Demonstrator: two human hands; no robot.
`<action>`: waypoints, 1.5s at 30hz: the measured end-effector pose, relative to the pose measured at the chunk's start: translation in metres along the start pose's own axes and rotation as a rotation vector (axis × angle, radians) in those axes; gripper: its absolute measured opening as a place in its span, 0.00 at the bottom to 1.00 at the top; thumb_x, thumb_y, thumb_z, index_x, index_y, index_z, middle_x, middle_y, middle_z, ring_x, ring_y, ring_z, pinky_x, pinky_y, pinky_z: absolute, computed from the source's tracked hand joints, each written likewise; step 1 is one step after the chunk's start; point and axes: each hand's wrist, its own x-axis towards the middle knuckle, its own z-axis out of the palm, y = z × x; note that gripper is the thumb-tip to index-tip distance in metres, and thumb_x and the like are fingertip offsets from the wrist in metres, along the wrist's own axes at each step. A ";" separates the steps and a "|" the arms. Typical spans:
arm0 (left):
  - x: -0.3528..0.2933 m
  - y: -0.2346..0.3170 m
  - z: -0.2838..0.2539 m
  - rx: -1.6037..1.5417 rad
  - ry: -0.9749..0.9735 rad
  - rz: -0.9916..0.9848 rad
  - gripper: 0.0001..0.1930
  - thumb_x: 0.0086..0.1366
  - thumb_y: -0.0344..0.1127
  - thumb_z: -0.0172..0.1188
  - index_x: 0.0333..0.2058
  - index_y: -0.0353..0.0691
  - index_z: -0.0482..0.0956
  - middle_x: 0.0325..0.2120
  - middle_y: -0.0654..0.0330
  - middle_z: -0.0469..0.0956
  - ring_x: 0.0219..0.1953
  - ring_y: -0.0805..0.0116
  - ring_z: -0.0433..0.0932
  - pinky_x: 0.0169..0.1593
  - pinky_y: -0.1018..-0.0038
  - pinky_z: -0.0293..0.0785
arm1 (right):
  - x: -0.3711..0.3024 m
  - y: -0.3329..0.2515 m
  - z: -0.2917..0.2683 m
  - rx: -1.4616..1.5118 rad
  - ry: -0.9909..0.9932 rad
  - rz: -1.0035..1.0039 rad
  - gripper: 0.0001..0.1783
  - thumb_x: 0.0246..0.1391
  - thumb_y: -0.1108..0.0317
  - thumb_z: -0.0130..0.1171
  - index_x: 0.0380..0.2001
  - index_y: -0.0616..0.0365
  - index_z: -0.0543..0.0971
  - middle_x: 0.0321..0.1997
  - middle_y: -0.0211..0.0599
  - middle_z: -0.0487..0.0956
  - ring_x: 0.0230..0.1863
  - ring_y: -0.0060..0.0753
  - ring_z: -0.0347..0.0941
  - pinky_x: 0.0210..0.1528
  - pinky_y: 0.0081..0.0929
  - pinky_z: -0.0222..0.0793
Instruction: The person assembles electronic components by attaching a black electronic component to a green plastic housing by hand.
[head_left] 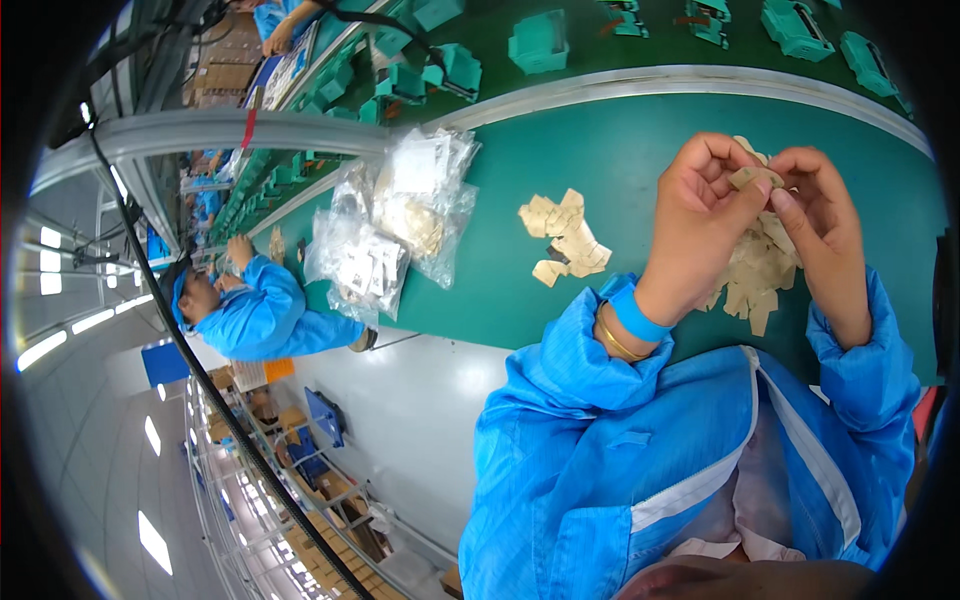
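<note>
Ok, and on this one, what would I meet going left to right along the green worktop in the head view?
Co-worker, clear bags, small beige pile, left hand, right hand.

No lettering, number or sign can be read anywhere in view. The white panel in the upper clear plastic bag, towards eleven o'clock, and the cardboard boxes, between ten and eleven, look too blurred or small to show whether they bear print.
</note>
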 end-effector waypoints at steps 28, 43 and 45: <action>0.080 -0.105 0.010 0.692 0.069 0.208 0.24 0.58 0.16 0.66 0.54 0.31 0.72 0.36 0.52 0.83 0.37 0.71 0.80 0.44 0.78 0.76 | 0.061 0.089 -0.123 -0.895 0.061 -0.699 0.14 0.41 0.73 0.68 0.36 0.60 0.80 0.37 0.37 0.78 0.38 0.39 0.76 0.38 0.34 0.69; 0.086 -0.114 0.020 0.419 0.070 0.040 0.20 0.65 0.20 0.59 0.55 0.33 0.70 0.44 0.57 0.77 0.46 0.69 0.78 0.50 0.76 0.73 | 0.064 0.080 -0.162 -0.478 0.126 -0.284 0.05 0.49 0.78 0.58 0.30 0.61 0.73 0.31 0.37 0.71 0.32 0.34 0.69 0.37 0.26 0.66; 0.088 -0.119 0.023 0.358 0.045 0.012 0.19 0.66 0.21 0.58 0.56 0.34 0.69 0.46 0.57 0.76 0.47 0.69 0.77 0.50 0.75 0.73 | 0.059 0.085 -0.159 -0.523 0.030 -0.310 0.05 0.51 0.78 0.57 0.32 0.60 0.74 0.33 0.37 0.71 0.33 0.33 0.68 0.39 0.27 0.67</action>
